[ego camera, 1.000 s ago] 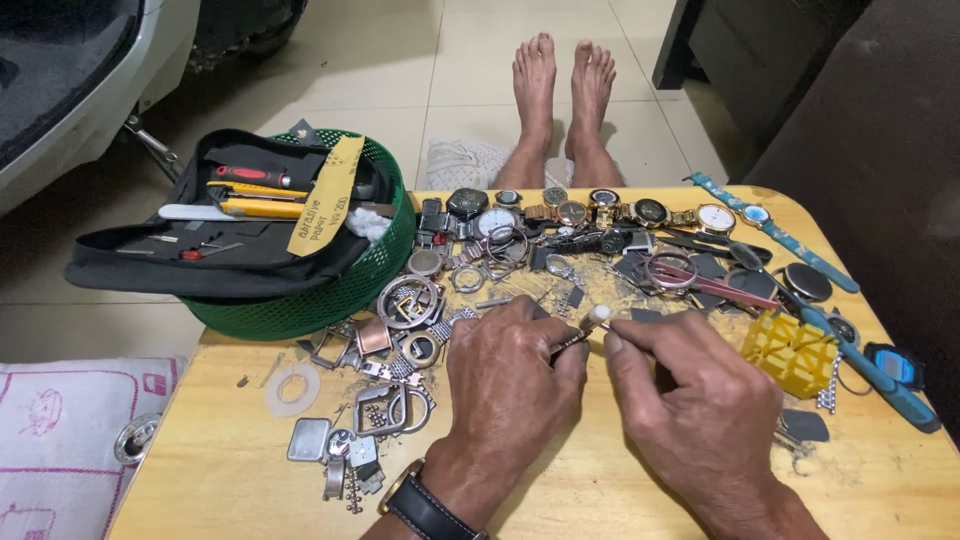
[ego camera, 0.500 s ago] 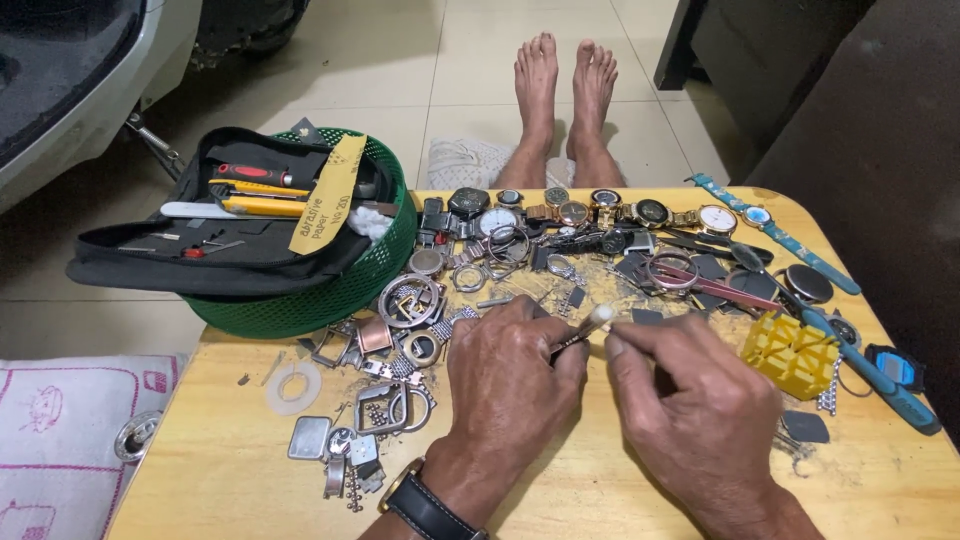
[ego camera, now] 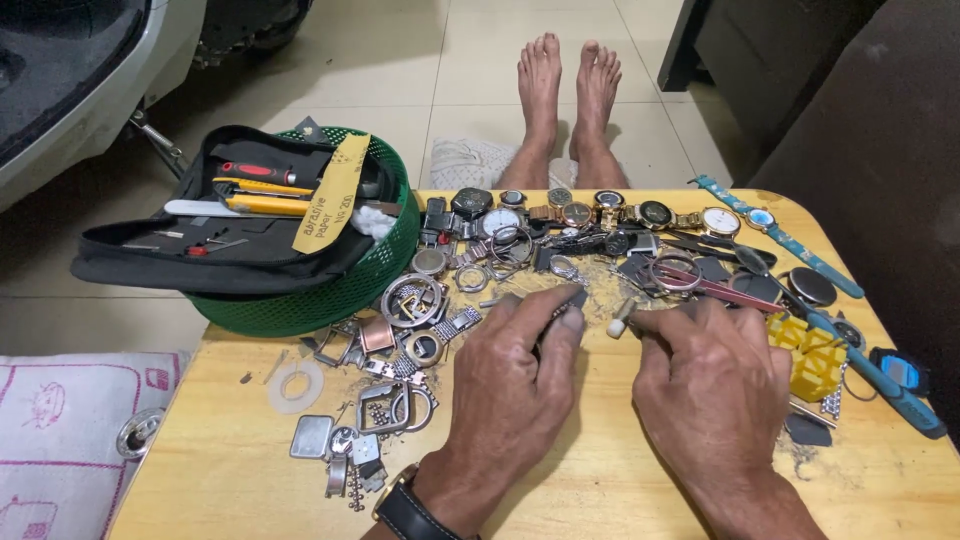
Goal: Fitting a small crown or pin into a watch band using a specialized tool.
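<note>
Both hands rest low on the worktop [ego camera: 230, 470], just in front of the heap of watches [ego camera: 560, 215]; the left hand [ego camera: 515, 385] is closed, thumb and forefinger pinching a small dark part [ego camera: 578, 298] at its tips, though what the part is cannot be told; the right hand [ego camera: 715, 385] is also curled shut, gripping a thin tool with a pale tip [ego camera: 618, 322] that points at that part; the step looks like fine work on a watch piece, tool tip just short of it; the next move seems to call for a steady, light touch; a green basket [ego camera: 330, 290] sits left of the heap.
</note>
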